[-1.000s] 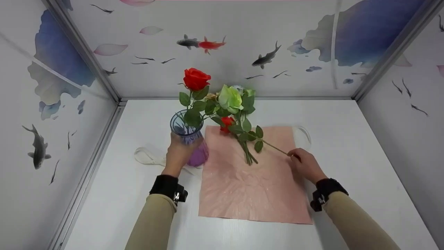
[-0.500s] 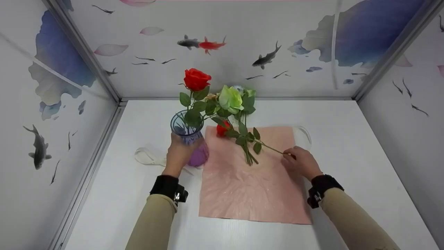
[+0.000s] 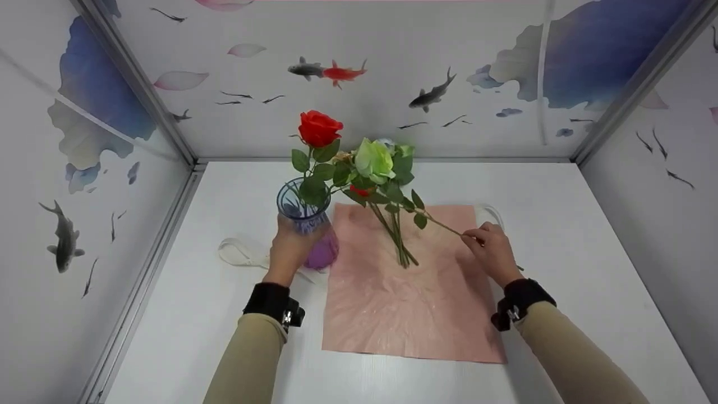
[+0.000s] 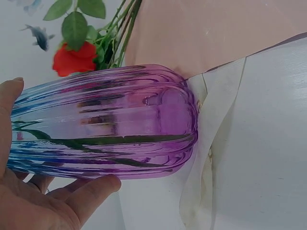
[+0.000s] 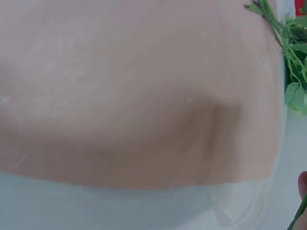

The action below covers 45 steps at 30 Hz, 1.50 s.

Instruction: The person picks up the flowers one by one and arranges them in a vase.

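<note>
My left hand (image 3: 287, 252) grips a ribbed blue-to-purple glass vase (image 3: 321, 251) round its upper part. A red rose (image 3: 320, 129) stands in the vase, its stem visible through the glass vase (image 4: 158, 115) in the left wrist view. My right hand (image 3: 493, 255) pinches the thin green stem (image 3: 443, 225) of another flower, raised above the pink sheet. Its leaves reach left to a red bloom (image 3: 359, 190), mostly hidden behind leaves and a pale green rose (image 3: 374, 161). In the right wrist view only fingertips (image 5: 302, 184) show at the edge.
A bunch of flowers with bare stems (image 3: 400, 241) lies on a pink wrapping sheet (image 3: 412, 320). White ribbon (image 3: 238, 252) lies left of the vase, and a ribbon loop (image 3: 493, 216) at the sheet's right. Printed panels (image 3: 359, 112) enclose the white table (image 3: 185, 336).
My right hand has shifted slightly left, then up, with the stem. The red bloom has swung left and then up behind the leaves. The left hand and vase stay put.
</note>
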Available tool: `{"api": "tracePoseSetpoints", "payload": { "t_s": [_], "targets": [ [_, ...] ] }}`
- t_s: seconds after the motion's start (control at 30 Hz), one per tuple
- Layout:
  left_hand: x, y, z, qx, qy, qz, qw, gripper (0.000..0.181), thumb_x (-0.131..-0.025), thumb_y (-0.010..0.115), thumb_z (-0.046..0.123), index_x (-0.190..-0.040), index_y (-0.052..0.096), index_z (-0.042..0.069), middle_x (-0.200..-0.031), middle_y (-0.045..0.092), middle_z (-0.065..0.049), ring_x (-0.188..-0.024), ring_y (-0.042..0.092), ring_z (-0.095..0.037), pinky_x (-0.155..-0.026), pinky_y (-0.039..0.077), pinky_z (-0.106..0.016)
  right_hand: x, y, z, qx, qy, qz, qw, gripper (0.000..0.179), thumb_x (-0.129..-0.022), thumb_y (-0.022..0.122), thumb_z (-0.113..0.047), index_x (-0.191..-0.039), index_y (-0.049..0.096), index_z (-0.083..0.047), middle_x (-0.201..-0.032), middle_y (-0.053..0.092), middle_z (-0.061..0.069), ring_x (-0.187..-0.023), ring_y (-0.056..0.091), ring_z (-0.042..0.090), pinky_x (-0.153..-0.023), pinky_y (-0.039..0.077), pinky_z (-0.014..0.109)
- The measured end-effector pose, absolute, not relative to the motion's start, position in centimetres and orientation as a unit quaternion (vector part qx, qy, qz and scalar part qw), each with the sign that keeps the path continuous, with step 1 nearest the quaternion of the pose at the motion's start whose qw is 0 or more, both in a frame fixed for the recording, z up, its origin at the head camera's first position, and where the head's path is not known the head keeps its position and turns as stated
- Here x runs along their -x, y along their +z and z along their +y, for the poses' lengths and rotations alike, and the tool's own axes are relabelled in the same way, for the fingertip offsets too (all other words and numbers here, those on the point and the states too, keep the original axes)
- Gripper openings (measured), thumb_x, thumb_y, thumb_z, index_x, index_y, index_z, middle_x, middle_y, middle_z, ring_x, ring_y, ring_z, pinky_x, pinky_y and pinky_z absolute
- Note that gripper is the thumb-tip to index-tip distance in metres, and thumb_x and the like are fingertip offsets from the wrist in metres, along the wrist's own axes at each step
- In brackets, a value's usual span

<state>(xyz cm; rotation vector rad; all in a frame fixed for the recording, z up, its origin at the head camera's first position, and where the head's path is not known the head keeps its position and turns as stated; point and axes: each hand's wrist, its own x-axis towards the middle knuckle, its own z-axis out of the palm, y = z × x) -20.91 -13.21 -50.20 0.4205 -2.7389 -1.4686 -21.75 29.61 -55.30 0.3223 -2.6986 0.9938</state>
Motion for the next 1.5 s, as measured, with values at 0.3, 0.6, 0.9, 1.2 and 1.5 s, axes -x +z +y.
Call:
{"api": "tracePoseSetpoints", "payload": {
  "t_s": [0.3,0.6,0.9,1.2,1.5],
  "targets": [
    [21.0,-50.3,-13.1,-0.132,-0.456,-0.880,0.010,0.105,-0.081,0.075,0.060,-0.155,0.021,0.008,-0.144,0.055,-0.022,-0.127,0.057,-0.046,-0.102,0.047,-0.061,22.1,-53.2,29.2,-0.068,0.381,-0.907,0.168,0.016,-0.099,0.069,-0.013,-0.106,0.077,-0.001,-0.087,0.061,0.010,-0.075,0.049,0.017,-0.066,0.038,0.023],
    [21.2,-50.1,-12.8,-0.145,-0.446,-0.883,0.015,0.112,-0.078,0.076,0.065,-0.154,0.021,0.005,-0.143,0.055,-0.022,-0.127,0.058,-0.045,-0.102,0.047,-0.060,22.4,-50.7,28.1,-0.033,0.459,-0.864,0.204,0.018,-0.098,0.071,-0.018,-0.107,0.077,-0.005,-0.092,0.071,0.008,-0.075,0.056,0.005,-0.068,0.043,0.015],
    [21.2,-49.9,-12.4,-0.152,-0.427,-0.890,0.032,0.115,-0.076,0.077,0.068,-0.153,0.024,0.000,-0.141,0.056,-0.024,-0.122,0.061,-0.045,-0.098,0.050,-0.059,22.1,-48.1,26.6,-0.039,0.499,-0.842,0.203,0.024,-0.100,0.067,-0.025,-0.109,0.076,-0.005,-0.088,0.071,0.007,-0.078,0.061,0.008,-0.069,0.047,0.017],
    [21.2,-50.0,-12.3,-0.159,-0.426,-0.890,0.030,0.115,-0.077,0.077,0.068,-0.153,0.023,0.001,-0.141,0.055,-0.022,-0.123,0.061,-0.045,-0.098,0.050,-0.059,21.8,-46.4,24.8,-0.072,0.533,-0.826,0.169,0.019,-0.102,0.065,-0.023,-0.105,0.072,-0.006,-0.088,0.072,0.012,-0.079,0.066,0.012,-0.073,0.051,0.018],
    [21.2,-50.1,-12.1,-0.167,-0.427,-0.888,0.036,0.115,-0.076,0.078,0.068,-0.154,0.024,0.003,-0.141,0.056,-0.020,-0.123,0.061,-0.043,-0.098,0.050,-0.059,21.1,-44.4,22.6,-0.111,0.597,-0.784,0.128,0.027,-0.102,0.065,-0.025,-0.111,0.068,0.000,-0.089,0.073,0.015,-0.083,0.071,0.015,-0.076,0.053,0.026]
  ]
}}
